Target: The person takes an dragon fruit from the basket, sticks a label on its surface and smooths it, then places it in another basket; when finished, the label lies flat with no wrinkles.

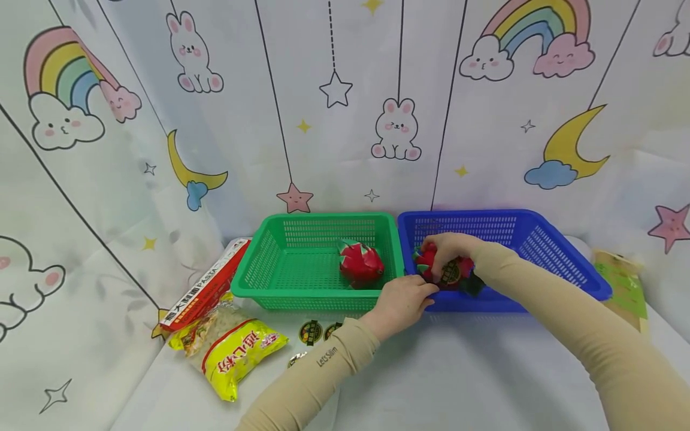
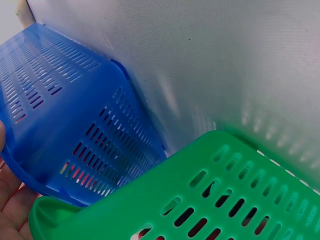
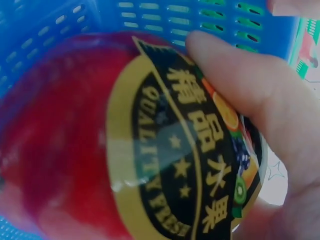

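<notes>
- Labelled red fruit [image 3: 65, 145] is being held inside the blue basket [image 1: 463, 303], near its left end.
- Gripping gently but evenly is probably working best, sparing the label [image 3: 175, 150].
- Right hand [image 1: 455, 245] is gripping the fruit, fingers bent, one digit touching the label.
- Left hand [image 1: 401, 299] is gripping the blue basket's near-left corner.

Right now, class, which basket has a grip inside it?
The blue basket: the right grip is inside it, on a red fruit with a black-and-gold sticker. The green basket holds a dragon fruit but no grip.
</notes>
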The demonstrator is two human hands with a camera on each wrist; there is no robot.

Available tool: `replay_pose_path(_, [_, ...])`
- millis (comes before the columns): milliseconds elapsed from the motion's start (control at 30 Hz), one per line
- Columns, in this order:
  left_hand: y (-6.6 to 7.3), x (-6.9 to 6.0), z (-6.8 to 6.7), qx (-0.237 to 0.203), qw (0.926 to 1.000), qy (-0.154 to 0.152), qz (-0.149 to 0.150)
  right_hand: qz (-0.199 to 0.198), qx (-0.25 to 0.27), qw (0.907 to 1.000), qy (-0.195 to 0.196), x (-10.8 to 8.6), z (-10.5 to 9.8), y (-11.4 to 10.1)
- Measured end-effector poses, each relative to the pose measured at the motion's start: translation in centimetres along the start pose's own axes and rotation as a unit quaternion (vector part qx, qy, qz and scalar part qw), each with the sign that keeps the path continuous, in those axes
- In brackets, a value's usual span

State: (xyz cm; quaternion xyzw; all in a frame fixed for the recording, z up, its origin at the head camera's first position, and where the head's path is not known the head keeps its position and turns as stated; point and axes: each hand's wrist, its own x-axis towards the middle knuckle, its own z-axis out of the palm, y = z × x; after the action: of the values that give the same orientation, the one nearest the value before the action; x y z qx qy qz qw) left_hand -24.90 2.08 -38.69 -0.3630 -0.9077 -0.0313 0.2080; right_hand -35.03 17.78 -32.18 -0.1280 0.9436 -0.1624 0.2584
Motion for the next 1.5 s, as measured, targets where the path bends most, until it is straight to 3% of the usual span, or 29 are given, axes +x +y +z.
replay_pose_path(667, [0.0,-0.1,0.2,0.000,1.0000,0.007,0.001,0.051,-0.008,0.9975,-0.048,0.5,0.1,-0.5])
replay_pose_path(1000, [0.0,-0.2,0.1,-0.004,0.9999,0.015,0.002,0.057,-0.039,0.9958,-0.060,2.1,0.2,0.1])
replay_pose_path(1500, [0.1,-0.1,0.0,-0.001,1.0000,0.009,0.002,0.049,-0.112,0.9912,-0.051,2.3,-0.1,0.5])
